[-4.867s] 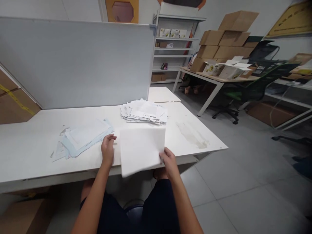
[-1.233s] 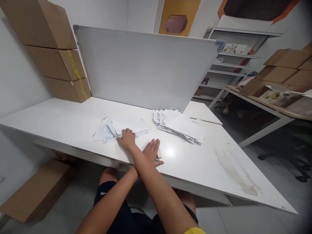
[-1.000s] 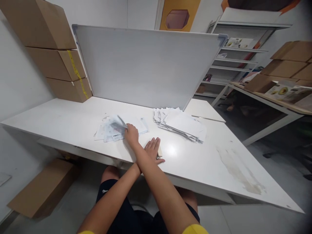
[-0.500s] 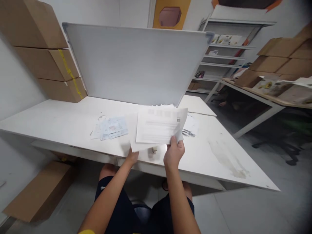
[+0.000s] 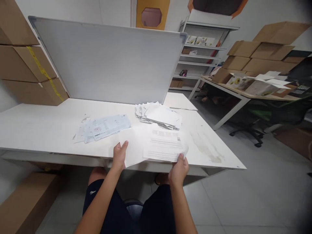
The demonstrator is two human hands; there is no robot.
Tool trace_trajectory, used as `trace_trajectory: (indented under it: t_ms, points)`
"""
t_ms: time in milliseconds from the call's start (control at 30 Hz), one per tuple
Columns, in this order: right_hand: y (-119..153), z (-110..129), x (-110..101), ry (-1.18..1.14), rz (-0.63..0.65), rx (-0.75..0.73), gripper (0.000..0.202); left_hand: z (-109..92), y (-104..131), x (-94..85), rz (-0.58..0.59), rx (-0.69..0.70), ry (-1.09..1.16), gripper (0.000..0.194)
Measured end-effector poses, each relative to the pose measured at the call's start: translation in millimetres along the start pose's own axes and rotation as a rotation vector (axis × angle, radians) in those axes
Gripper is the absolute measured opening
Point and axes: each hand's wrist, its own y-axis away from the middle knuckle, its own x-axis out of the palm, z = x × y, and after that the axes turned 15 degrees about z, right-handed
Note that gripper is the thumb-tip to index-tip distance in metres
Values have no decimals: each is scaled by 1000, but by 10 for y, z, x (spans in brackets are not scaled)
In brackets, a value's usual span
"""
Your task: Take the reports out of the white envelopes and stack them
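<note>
My left hand [image 5: 119, 156] pinches the left edge of a blank-looking white sheet [image 5: 134, 148] between thumb and fingers. In my right hand [image 5: 179, 170] is the lower right corner of a printed sheet [image 5: 163, 146] with lines of text and a small square code. The printed sheet overlaps the right part of the blank one, so I cannot tell how many sheets lie together. Both are held over the table's front edge. Beyond them sits a messy pile of white papers [image 5: 162, 115]. To the left lie several overlapping pale blue printed slips [image 5: 107, 126].
A white table [image 5: 53, 130] carries a large whiteboard [image 5: 109, 61] standing at its back. Cardboard boxes [image 5: 26, 65] are stacked at the left, and another box [image 5: 31, 198] is on the floor. At right stand a shelf [image 5: 202, 60] and a second table [image 5: 226, 86] loaded with boxes.
Both hands have come lower and the two sheets have spread apart sideways. The white pile behind them is now uncovered. The view has turned right, shifting the room leftward.
</note>
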Motion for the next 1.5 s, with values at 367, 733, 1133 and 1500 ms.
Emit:
trace_trajectory:
  t_ms: [367,733,1133,1500]
  points:
    - [-545,241,-796,1093,-164,-232,58,-429,643,-69,199,-38,0,55]
    - [-405,232,132,267,604,-171,99,-124,-179,247,569,-96,-74,62]
    - [-567,217,57,82,656,-153,28,43,-236,-38,396,18,-227,54]
    - [277,565,-575,557,646,-352,17,-70,443,-419,767,493,-784,39]
